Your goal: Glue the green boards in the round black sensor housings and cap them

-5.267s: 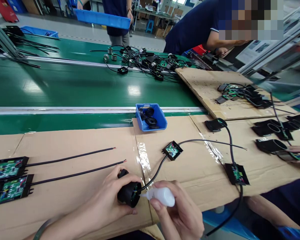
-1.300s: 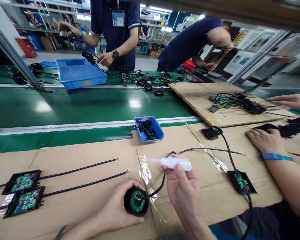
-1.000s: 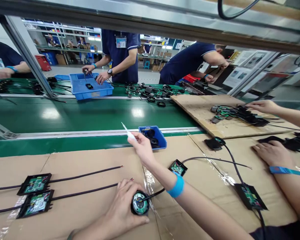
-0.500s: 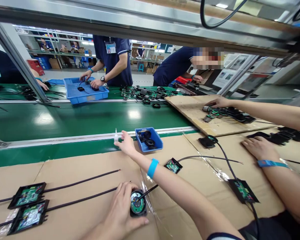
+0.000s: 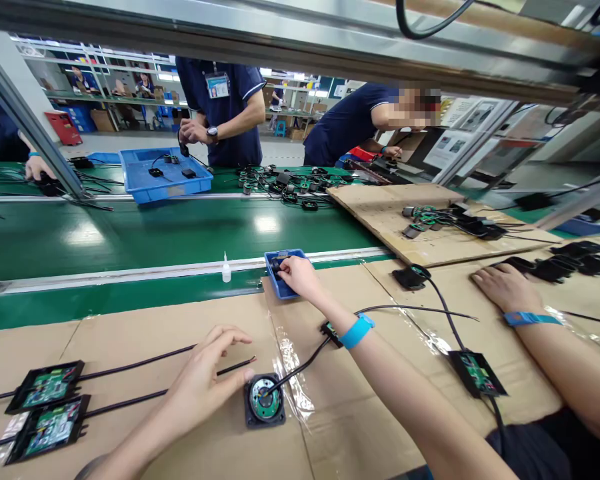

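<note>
A black round housing with a green board inside lies face up on the cardboard, with a black cable running off to the right. My left hand hovers just left of it with fingers spread, holding nothing. My right hand, with a blue wristband, reaches into the small blue bin. Its fingers curl down onto the black parts there, and what they grip is hidden. A small white bottle stands upright by the rail, left of the bin.
Two boards with cables lie at the left, another board at the right. A co-worker's hand rests flat on the cardboard to the right. Beyond the green belt, people work at a blue crate.
My right hand left the white bottle standing by the rail and moved right into the blue bin. My left hand came off the housing and opened its fingers.
</note>
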Demonstrator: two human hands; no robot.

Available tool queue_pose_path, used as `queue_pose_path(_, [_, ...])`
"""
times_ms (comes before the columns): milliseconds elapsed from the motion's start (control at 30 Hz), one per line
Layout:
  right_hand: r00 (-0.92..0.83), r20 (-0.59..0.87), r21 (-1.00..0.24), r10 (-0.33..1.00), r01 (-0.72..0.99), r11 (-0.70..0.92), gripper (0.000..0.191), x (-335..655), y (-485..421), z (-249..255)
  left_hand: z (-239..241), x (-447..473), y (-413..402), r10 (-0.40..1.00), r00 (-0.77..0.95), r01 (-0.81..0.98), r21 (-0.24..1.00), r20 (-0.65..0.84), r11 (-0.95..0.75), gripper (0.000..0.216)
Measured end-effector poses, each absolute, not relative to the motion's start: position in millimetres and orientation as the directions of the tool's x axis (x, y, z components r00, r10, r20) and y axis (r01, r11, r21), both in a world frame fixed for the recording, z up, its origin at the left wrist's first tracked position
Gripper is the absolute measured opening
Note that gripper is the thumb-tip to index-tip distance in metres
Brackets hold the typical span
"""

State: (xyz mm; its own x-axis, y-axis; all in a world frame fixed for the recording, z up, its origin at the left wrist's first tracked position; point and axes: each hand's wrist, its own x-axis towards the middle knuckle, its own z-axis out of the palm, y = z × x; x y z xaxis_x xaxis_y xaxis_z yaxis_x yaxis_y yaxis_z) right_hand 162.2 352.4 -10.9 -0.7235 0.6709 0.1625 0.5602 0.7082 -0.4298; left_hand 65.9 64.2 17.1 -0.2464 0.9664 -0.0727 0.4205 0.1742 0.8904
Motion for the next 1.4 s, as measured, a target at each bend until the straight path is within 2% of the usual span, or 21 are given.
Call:
queue_pose_path(67, [-0.729,0.263,-0.445,0.632,0.49,0.75,0.007,174.0,334.2,2.5,17.9,63.7,68.8,0.942,-0.322,0.297,0.934,-0.096,0.197,0.039])
queue_pose_path(133, [-0.776,0.343,-0.461,0.529,0.352,0.815,0.005,190.1,304.1,18.8,17.1,65.5,73.4,0.922,-0.345,0.004,0.982,-0.177,0.19,0.061])
queue_pose_path(200, [-0.852,0.393,-0.454,0.346,0.147,0.879,0.006,206.4,266.5,32.5,15.5,72.0,77.5,0.926,-0.28,-0.319,0.934,-0.254,0.16,0.081])
queue_pose_path(233, [-0.877,0.426,-0.42,0.222,0.025,0.907,0.007,213.5,247.8,37.4,14.8,76.5,79.0,0.928,-0.245,-0.417,0.894,-0.282,0.161,0.085])
queue_pose_path(300, [-0.864,0.503,-0.288,0.011,-0.155,0.945,0.01,225.2,217.5,43.1,14.5,85.5,79.9,0.925,-0.236,-0.459,0.873,-0.297,0.163,0.08])
queue_pose_path(333, [-0.854,0.52,-0.26,-0.028,-0.19,0.947,0.01,230.4,207.7,44.1,14.9,89.0,79.3,0.922,-0.255,-0.428,0.889,-0.29,0.162,0.074])
queue_pose_path(400, [-0.873,0.483,-0.324,0.064,-0.11,0.94,0.006,241.5,199.4,43.1,16.8,92.5,76.2,0.924,-0.272,-0.343,0.924,-0.269,0.168,0.064])
queue_pose_path(467, [-0.906,0.366,-0.397,0.212,0.054,0.916,0.032,254.9,201.5,38.6,18.4,91.3,71.5,0.942,-0.237,-0.283,0.945,-0.237,0.167,0.058])
queue_pose_path(533, [-0.927,0.245,-0.382,0.282,0.175,0.908,0.05,269.6,206.0,31.3,17.9,88.0,66.5,0.957,-0.204,-0.204,0.965,-0.208,0.167,0.05])
queue_pose_path(567, [-0.935,0.212,-0.368,0.285,0.194,0.909,0.048,276.4,207.0,27.1,16.7,86.6,64.2,0.962,-0.203,-0.134,0.978,-0.184,0.159,0.044])
queue_pose_path(633, [-0.938,0.191,-0.384,0.288,0.199,0.902,0.033,287.0,205.0,18.8,12.9,85.3,60.2,0.972,-0.196,0.072,0.986,-0.131,0.148,0.036])
queue_pose_path(733, [-0.897,0.257,-0.451,0.358,0.216,0.866,0.009,295.2,193.8,8.4,7.7,87.3,57.2,0.989,-0.142,0.364,0.927,-0.034,0.084,0.039])
queue_pose_path(833, [-0.837,0.296,-0.538,0.459,0.251,0.805,0.008,298.4,181.6,1.0,7.8,90.4,58.4,0.992,-0.072,0.513,0.857,0.103,-0.051,0.034])
queue_pose_path(1000, [-0.818,0.227,-0.664,0.528,0.266,0.698,0.015,300.2,172.4,-5.0,13.9,93.0,63.5,0.969,0.049,0.63,0.746,0.242,-0.218,0.027])
queue_pose_path(1133, [-0.814,0.199,-0.71,0.545,0.264,0.653,0.021,297.2,173.0,-5.6,12.1,93.8,64.0,0.954,0.057,0.697,0.673,0.294,-0.249,0.025])
queue_pose_path(1400, [-0.813,0.164,-0.771,0.559,0.247,0.586,0.02,295.8,174.8,-7.0,3.1,99.1,61.0,0.92,0.012,0.74,0.615,0.392,-0.272,0.025])
